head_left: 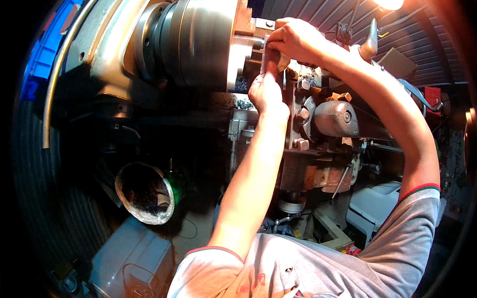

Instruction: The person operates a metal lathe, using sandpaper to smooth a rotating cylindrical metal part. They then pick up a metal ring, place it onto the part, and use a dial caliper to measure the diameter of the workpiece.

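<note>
A dark brown strip with a pale grey edge (pixel 271 55), perhaps abrasive cloth, stands upright between my hands. My right hand (pixel 299 40) reaches over from the right and pinches its upper end. My left hand (pixel 269 93) comes up from below, closed on the lower end with the thumb raised against it. Just left of the strip, a thin bright metal shaft (pixel 254 42) sticks out of the jaws of a large lathe chuck (pixel 198 44). Whether the strip touches the shaft's end is hidden by my fingers. The chuck's surface looks smooth, without clear detail.
Below and right of my hands is a tool post with square-headed bolts (pixel 302 113) and a rounded metal handle (pixel 338 118). Metal chips (pixel 242 84) lie under the chuck. A lamp (pixel 388 4) shines at the top right. A foil-rimmed round container (pixel 145 193) is lower left.
</note>
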`<move>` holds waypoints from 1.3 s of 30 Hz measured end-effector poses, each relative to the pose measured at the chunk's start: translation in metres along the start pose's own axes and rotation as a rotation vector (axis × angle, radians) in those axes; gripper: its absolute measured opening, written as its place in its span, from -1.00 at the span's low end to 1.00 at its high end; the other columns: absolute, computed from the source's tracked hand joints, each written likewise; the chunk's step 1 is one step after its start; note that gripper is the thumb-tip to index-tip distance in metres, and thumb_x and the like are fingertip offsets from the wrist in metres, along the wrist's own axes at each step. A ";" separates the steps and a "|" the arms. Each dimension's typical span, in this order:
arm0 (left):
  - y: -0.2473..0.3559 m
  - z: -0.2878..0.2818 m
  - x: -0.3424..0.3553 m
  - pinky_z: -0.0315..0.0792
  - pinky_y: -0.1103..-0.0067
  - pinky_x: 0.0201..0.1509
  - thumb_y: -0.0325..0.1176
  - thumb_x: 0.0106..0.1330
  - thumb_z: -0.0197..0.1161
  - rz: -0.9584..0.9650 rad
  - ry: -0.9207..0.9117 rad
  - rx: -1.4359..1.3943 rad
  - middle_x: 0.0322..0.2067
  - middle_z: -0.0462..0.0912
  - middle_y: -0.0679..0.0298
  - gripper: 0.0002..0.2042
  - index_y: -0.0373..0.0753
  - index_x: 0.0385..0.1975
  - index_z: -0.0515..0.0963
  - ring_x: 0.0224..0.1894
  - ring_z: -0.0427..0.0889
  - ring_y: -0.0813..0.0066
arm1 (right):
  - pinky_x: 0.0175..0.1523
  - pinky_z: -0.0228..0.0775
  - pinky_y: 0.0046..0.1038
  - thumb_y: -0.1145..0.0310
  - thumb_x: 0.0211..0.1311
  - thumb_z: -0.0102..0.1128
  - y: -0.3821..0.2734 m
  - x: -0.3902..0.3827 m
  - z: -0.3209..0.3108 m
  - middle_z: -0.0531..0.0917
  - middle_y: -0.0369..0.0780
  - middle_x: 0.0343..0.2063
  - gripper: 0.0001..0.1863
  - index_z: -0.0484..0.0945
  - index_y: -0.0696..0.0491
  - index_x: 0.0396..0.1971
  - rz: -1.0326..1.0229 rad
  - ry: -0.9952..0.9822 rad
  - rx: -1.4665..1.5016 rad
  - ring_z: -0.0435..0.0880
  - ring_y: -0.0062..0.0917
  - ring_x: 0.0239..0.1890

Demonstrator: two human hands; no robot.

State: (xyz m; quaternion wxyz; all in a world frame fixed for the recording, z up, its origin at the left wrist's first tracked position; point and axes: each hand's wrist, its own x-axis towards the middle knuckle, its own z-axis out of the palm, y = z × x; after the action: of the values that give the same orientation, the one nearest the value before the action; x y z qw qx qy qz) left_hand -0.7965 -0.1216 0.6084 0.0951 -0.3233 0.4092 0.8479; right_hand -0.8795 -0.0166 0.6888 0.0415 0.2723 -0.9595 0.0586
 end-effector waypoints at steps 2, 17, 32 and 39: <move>-0.001 0.001 0.000 0.17 0.55 -0.45 -0.11 0.19 0.38 -0.010 -0.004 -0.002 -0.47 0.58 0.48 -0.75 -0.16 -0.35 0.63 -0.56 0.28 0.61 | -0.16 0.48 -0.36 0.28 0.07 0.26 0.003 -0.003 0.002 0.58 -0.19 -0.43 -0.80 0.72 0.01 -0.32 -0.012 0.050 0.006 0.62 -0.29 -0.29; 0.016 0.009 -0.014 0.39 0.57 -0.29 -0.37 0.27 0.29 -0.068 0.040 -0.181 -0.41 0.63 0.33 -0.87 -0.32 -0.39 0.62 -0.40 0.50 0.59 | -0.15 0.48 -0.34 0.30 0.11 0.22 -0.002 -0.004 0.006 0.59 -0.16 -0.43 -0.80 0.70 0.05 -0.32 -0.068 0.065 0.005 0.61 -0.28 -0.26; 0.000 0.003 0.005 0.35 0.53 -0.33 -0.26 0.20 0.36 -0.087 0.006 -0.156 -0.29 0.67 0.34 -0.76 -0.23 -0.21 0.63 -0.33 0.56 0.51 | -0.13 0.47 -0.35 0.32 0.12 0.21 -0.004 0.000 0.010 0.54 -0.17 -0.47 -0.84 0.69 0.08 -0.43 -0.050 0.046 -0.072 0.59 -0.30 -0.29; 0.011 0.006 -0.005 0.32 0.54 -0.37 -0.27 0.20 0.36 -0.134 0.020 -0.156 -0.31 0.67 0.34 -0.78 -0.21 -0.22 0.62 -0.33 0.57 0.50 | -0.14 0.48 -0.33 0.31 0.12 0.19 -0.002 0.001 0.011 0.53 -0.17 -0.48 -0.84 0.67 0.08 -0.46 -0.035 0.035 -0.082 0.60 -0.30 -0.30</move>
State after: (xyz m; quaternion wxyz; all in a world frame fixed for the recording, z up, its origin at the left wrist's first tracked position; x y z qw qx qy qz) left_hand -0.7999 -0.1234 0.6210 0.1224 -0.3646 0.3204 0.8657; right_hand -0.8799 -0.0203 0.6779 0.0704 0.2862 -0.9553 0.0235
